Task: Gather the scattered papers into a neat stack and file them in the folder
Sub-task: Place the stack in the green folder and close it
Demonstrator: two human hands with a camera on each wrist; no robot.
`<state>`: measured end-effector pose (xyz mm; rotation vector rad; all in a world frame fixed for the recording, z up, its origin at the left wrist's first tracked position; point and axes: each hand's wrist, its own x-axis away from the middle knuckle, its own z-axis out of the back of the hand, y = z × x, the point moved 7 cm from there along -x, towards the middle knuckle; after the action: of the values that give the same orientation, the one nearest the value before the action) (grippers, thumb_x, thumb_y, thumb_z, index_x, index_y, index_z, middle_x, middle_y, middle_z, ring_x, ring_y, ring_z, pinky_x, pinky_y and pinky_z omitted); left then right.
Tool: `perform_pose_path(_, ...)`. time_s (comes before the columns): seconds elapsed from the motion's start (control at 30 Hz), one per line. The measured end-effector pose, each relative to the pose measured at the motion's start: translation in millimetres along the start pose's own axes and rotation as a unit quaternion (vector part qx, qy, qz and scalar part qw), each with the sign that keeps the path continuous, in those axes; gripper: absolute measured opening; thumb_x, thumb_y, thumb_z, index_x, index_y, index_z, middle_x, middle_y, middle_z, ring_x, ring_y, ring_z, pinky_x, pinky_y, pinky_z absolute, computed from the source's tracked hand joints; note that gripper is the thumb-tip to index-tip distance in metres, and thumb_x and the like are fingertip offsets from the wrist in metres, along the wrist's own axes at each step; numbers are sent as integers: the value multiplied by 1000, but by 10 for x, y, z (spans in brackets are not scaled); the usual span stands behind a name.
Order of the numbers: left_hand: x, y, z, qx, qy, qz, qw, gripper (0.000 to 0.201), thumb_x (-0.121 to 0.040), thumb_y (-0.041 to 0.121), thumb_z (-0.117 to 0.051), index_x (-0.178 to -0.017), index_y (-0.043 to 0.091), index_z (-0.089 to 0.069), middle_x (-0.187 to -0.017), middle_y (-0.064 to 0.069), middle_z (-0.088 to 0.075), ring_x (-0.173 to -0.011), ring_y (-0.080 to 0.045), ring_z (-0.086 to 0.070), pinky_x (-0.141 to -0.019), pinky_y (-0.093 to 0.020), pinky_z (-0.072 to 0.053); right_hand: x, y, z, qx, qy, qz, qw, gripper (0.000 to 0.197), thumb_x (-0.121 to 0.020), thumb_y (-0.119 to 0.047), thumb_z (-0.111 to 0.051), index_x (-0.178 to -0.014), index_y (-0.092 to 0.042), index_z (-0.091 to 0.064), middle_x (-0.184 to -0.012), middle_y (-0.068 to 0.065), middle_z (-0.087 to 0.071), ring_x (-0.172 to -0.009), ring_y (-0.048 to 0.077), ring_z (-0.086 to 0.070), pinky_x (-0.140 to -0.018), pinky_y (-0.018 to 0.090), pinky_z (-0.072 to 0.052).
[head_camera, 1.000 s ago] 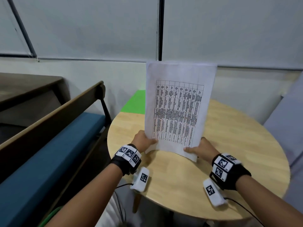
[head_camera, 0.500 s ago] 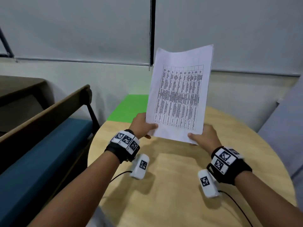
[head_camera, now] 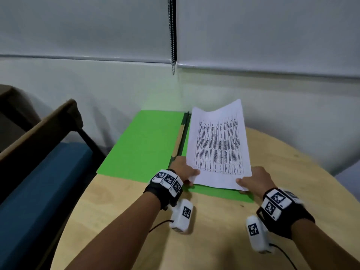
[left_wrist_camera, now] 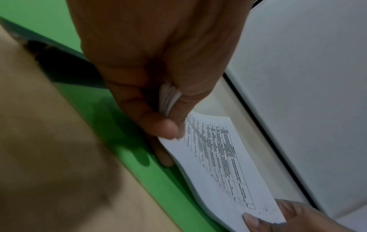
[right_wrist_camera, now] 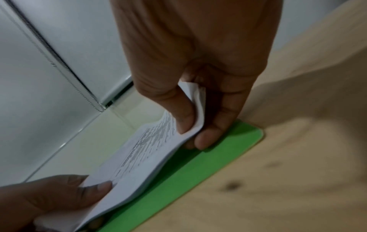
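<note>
A stack of white papers (head_camera: 219, 147) printed with a table leans low over the right half of an open green folder (head_camera: 144, 147) on the round wooden table (head_camera: 214, 240). My left hand (head_camera: 185, 172) pinches the stack's near left corner, thumb on top; the left wrist view shows the paper stack (left_wrist_camera: 218, 164) squeezed between thumb and fingers above the green folder (left_wrist_camera: 119, 125). My right hand (head_camera: 253, 180) pinches the near right corner; in the right wrist view its thumb presses on the paper stack (right_wrist_camera: 151, 149) and its fingers curl beneath, touching the folder (right_wrist_camera: 228, 141).
The folder's dark spine with a metal fastener (head_camera: 181, 137) runs just left of the papers. A wooden bench with a blue seat (head_camera: 39, 172) stands to the left of the table. A white wall and blinds with a bead chain (head_camera: 172, 36) are behind.
The stack was held upright in the air a second ago; both hands have lowered and tilted it away onto the folder's right half. My head has tipped down and forward, showing the whole folder.
</note>
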<state>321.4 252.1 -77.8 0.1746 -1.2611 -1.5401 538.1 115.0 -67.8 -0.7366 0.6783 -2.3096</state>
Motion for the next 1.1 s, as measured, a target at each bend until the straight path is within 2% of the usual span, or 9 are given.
perform_pose_path(0.1, -3, 16, -2, -29, 5, 24, 999, 37, -80, 19, -76, -103, -6, -60, -99, -21, -73, -90, -35, -72, -83, -48, -60, -18, 28, -42, -6, -42, -46, 998, 32, -75, -14, -73, -103, -1, -68, -99, 13, -70, -85, 27, -65, -73, 31, -54)
perform_pose_path(0.2, 18, 90, -5, -62, 6, 48, 997, 33, -81, 23, -76, -91, -2, -58, -91, -16, -71, -86, -33, -69, -84, -44, -59, 16, -12, -35, 12, -68, -74, 995, 36, -78, -17, -71, -110, -2, -66, -109, 17, -69, -96, 30, -64, -76, 28, -47)
perform_pose_path(0.33, 87, 177, 92, -120, 18, 91, 988, 50, -85, 30, -71, -119, 0, -51, -107, -11, -57, -102, -28, -57, -84, -31, -45, 37, -77, -9, 11, -91, -109, 990, 54, -80, -20, -70, -128, -4, -52, -128, 16, -60, -115, 32, -58, -86, 29, -44)
perform_pose_path(0.47, 205, 181, 229, -124, 5, 110, 986, 35, -83, 26, -73, -105, 7, -52, -109, -12, -62, -105, -30, -63, -93, -38, -54, 77, -144, 11, 2, -95, -132, 987, 73, -80, -19, -72, -141, -1, -35, -139, 19, -51, -125, 34, -51, -98, 34, -42)
perform_pose_path(0.63, 336, 79, 468, -54, -34, 138, 988, 22, -85, 16, -73, -92, -3, -63, -80, -21, -75, -63, -29, -71, -68, -44, -64, 106, -236, 48, 2, -69, -135, 989, 79, -80, -16, -72, -144, 0, -28, -141, 22, -49, -128, 37, -50, -102, 35, -41)
perform_pose_path(0.77, 283, -68, 1153, -131, 126, 118, 976, 24, -83, 24, -68, -100, 6, -66, -100, -18, -75, -93, -35, -71, -83, -41, -59, 141, -272, 12, 5, -44, -129, 991, 76, -81, -13, -73, -142, 0, -30, -138, 24, -52, -125, 39, -52, -102, 40, -42)
perform_pose_path(0.87, 309, -332, 1661, -218, 226, 148, 938, 51, -78, 27, -71, -122, 6, -53, -128, -22, -56, -119, -40, -53, -95, -44, -47, 166, -307, -17, 7, -30, -121, 992, 74, -83, -12, -71, -143, 0, -29, -138, 26, -51, -125, 40, -52, -101, 40, -43)
perform_pose_path(0.97, 390, -730, 2008, -243, 261, 219, 908, 84, -67, 34, -81, -134, 6, -40, -140, -23, -44, -129, -43, -43, -104, -50, -39, 178, -300, -49, 14, -27, -116, 993, 75, -86, -11, -69, -146, 0, -25, -141, 27, -48, -127, 41, -50, -100, 39, -43)
perform_pose_path(1.1, 453, -1091, 2200, -114, 237, 243, 934, 91, -67, 31, -85, -138, 3, -36, -135, -26, -54, -125, -43, -53, -103, -47, -45, 183, -213, -82, 19, -15, -105, 994, 80, -82, -20, -73, -145, 2, -27, -137, 27, -51, -125, 41, -51, -102, 41, -42)
